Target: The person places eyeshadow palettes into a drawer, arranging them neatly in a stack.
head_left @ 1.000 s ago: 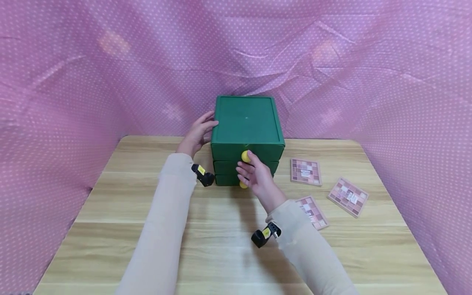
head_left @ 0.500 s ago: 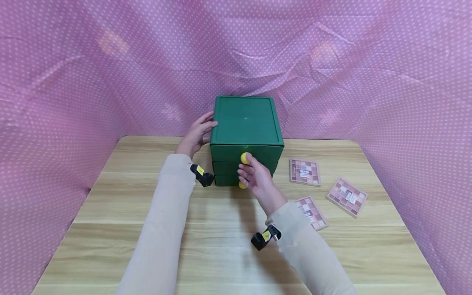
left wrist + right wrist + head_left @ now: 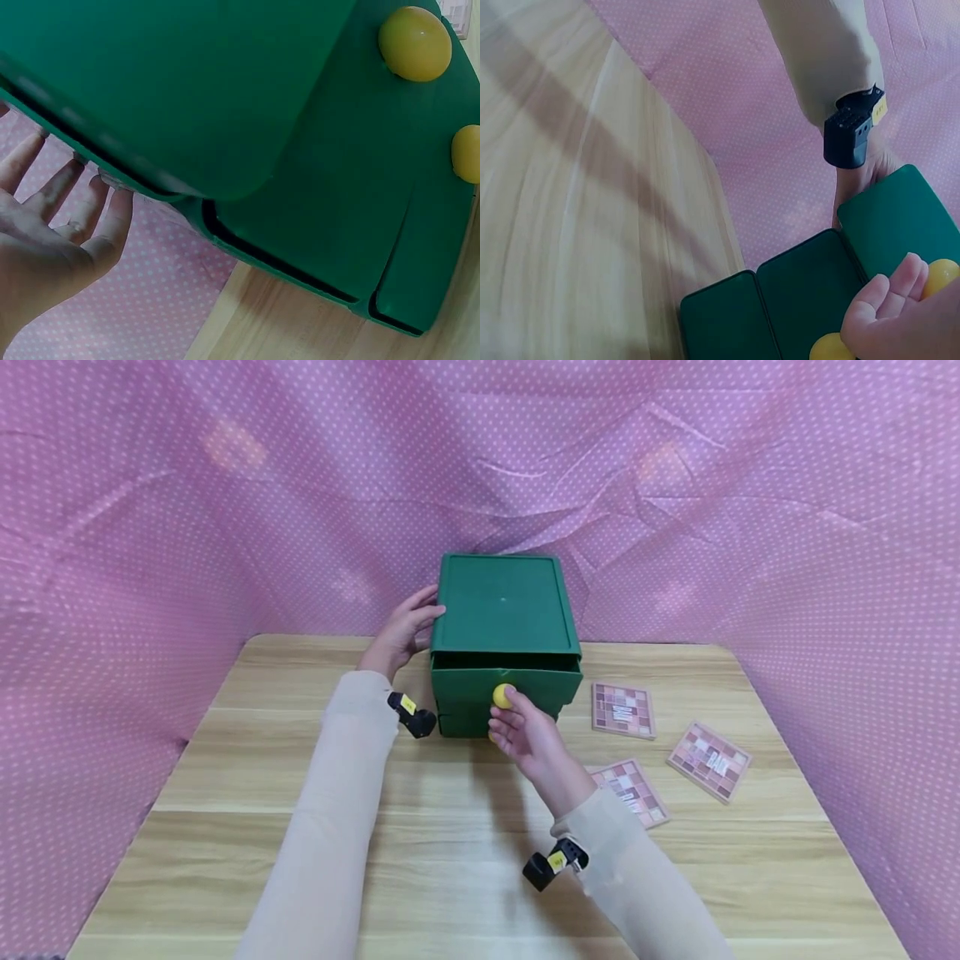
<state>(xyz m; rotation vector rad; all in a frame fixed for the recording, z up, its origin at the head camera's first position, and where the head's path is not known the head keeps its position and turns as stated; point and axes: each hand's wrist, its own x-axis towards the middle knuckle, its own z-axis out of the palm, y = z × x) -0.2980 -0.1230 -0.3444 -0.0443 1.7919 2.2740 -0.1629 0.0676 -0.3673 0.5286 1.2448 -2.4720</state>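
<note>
A green drawer cabinet (image 3: 502,602) with three stacked drawers stands at the back middle of the table. Its top drawer (image 3: 465,689) is pulled partly out, leaving a dark gap under the lid. My right hand (image 3: 536,739) pinches the round yellow knob (image 3: 503,696) on that drawer's front. In the left wrist view, two lower yellow knobs (image 3: 415,43) show on the drawers beneath. My left hand (image 3: 403,631) rests against the cabinet's left side, its fingers fairly straight and fingertips touching the wall (image 3: 75,142).
Several pink checkered palettes lie right of the cabinet: one (image 3: 622,710) close by, one (image 3: 708,760) further right, one (image 3: 633,793) partly behind the right forearm. Pink dotted cloth (image 3: 337,485) surrounds the wooden table (image 3: 225,843).
The top drawer was closed and has slid out toward me. My right hand has moved back with its knob. My left hand stays against the cabinet's side.
</note>
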